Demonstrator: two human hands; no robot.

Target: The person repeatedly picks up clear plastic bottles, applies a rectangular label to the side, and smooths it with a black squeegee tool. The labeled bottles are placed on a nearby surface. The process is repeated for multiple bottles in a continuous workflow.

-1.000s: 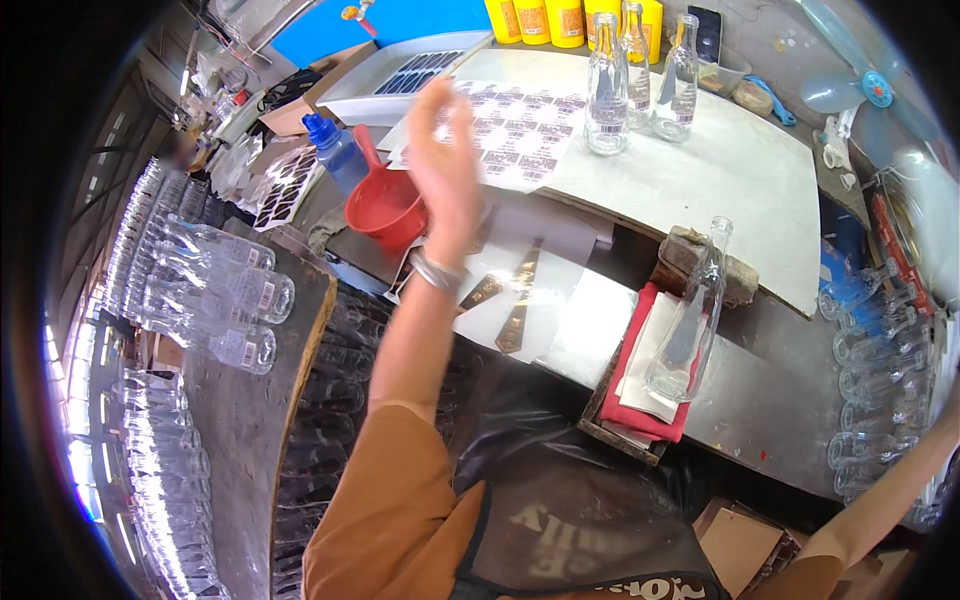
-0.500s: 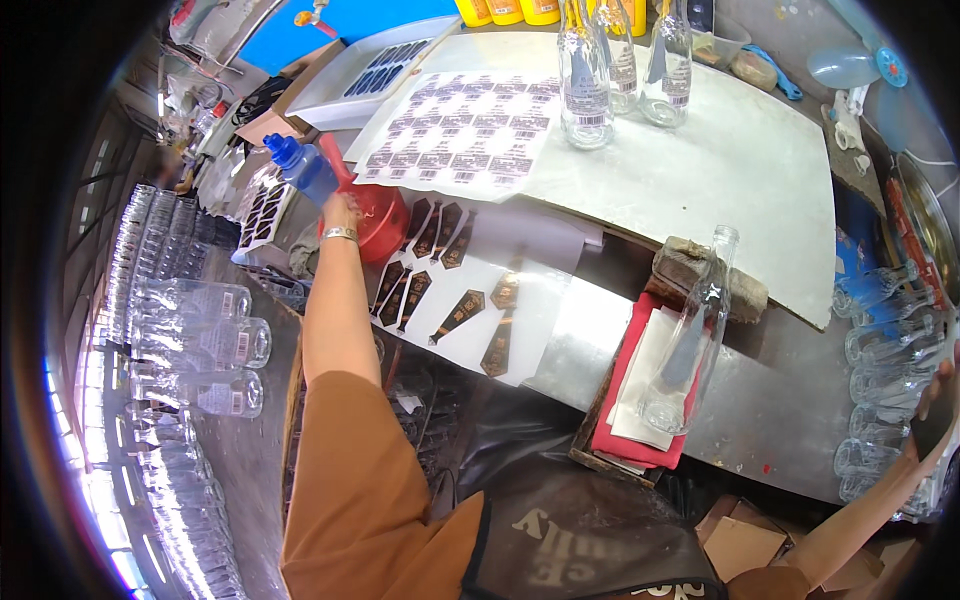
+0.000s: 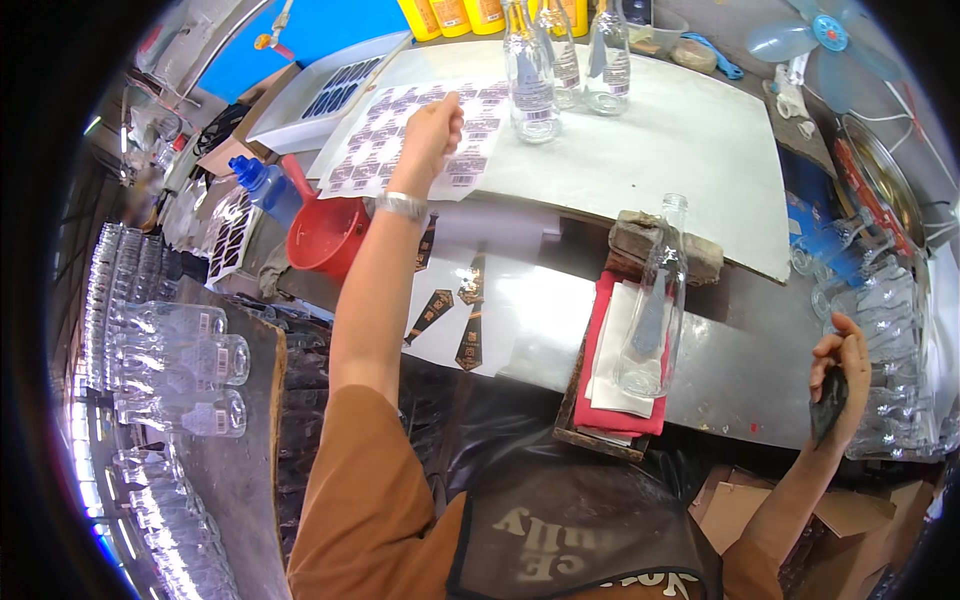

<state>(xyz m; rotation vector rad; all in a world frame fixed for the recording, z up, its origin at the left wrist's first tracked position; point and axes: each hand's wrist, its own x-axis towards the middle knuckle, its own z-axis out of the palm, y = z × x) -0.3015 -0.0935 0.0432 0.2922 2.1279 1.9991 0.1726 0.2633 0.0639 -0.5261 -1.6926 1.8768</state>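
Head view: two bare hands over a bench of labels and glass bottles

Head camera, looking down. The left hand [image 3: 434,130] is raised in front of a sheet of printed labels [image 3: 355,165] on the white board [image 3: 705,165]; its fingers are curled in narrowly, and whether they pinch anything cannot be told. The right hand [image 3: 848,365] is out to the right, fingers loosely bent, keeping a dark flat piece [image 3: 827,405] against its palm, just beside rows of clear bottles [image 3: 895,345].

Between the hands, a single clear glass bottle [image 3: 650,330] lies tilted, its base on white cloth [image 3: 603,385] over red cloth [image 3: 583,400], its neck at a rough block [image 3: 700,258]. Left of it, dark tie-shaped labels [image 3: 432,316] lie on a white sheet. Three bottles [image 3: 532,90] stand upright on the board. A red dipper [image 3: 318,240] sits near the left forearm.
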